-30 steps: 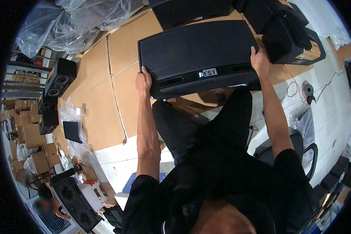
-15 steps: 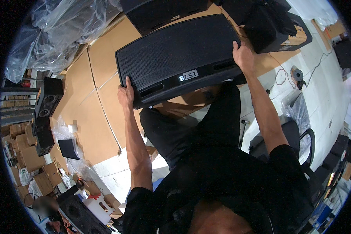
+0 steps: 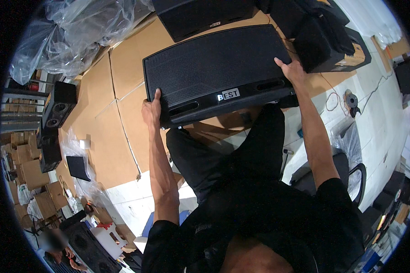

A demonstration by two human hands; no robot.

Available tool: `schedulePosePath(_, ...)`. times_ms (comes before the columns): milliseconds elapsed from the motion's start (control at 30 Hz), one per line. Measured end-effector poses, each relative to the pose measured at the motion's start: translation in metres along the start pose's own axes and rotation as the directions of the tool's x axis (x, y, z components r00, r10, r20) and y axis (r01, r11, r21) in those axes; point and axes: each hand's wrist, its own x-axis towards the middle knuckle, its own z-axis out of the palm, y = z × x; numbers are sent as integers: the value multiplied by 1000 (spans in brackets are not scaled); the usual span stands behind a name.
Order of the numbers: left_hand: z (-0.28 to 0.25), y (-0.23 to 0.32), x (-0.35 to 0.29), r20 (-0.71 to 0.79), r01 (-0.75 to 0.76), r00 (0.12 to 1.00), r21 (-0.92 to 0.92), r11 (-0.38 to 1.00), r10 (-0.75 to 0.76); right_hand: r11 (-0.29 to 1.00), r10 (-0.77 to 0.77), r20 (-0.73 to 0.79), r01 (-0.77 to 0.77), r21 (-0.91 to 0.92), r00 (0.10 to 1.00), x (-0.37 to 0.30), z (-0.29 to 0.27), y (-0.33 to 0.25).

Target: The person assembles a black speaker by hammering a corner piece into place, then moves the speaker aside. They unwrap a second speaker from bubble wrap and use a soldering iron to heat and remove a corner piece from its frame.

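I am seeing flattened brown cardboard sheets [image 3: 100,132] covering a white floor [image 3: 378,113], crumpled clear plastic wrap [image 3: 73,36] lying beyond, and stacked brown cartons [image 3: 25,173] lining the left.

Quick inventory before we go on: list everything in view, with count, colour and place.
Large speaker cabinet: one, black with mesh grille, held up in front at centre.
Second speaker cabinet: one, black, on the cardboard beyond it.
Dark boxes: a stack, black, upper right.
Cardboard sheets: several, brown, flat on the floor at left.
Plastic wrap: a crumpled heap, clear, upper left.
Small speakers: a few, black, on the left shelving.
Cartons: many, brown, far left.
Cable: one, reddish, on the floor at right.
Left hand: grips the cabinet's left end.
Right hand: grips its right end.
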Motion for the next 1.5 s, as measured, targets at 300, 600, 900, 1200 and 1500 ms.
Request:
schedulePosePath(300,5,-8,3,-58,-124,990,32,992,126,1000,2,-33,-2,-27,999,-20,-8,-17)
schedulePosePath(600,1,7,-9,-65,-71,995,61,996,75,998,-59,-123,54,-41,991,-29,-9,-21)
schedulePosePath(900,6,10,-6,-54,-71,996,-29,997,69,972,-18,14,14,235,1000,11,-4,38)
schedulePosePath(1200,7,4,7,-36,-7,999,90,996,10,953,-140,-76,155,261,987,-1,-6,25)
schedulePosePath(1500,13,-16,19,-196,-84,976,66,994,95,921,-30,-73,55,386,997,1,-5,26)
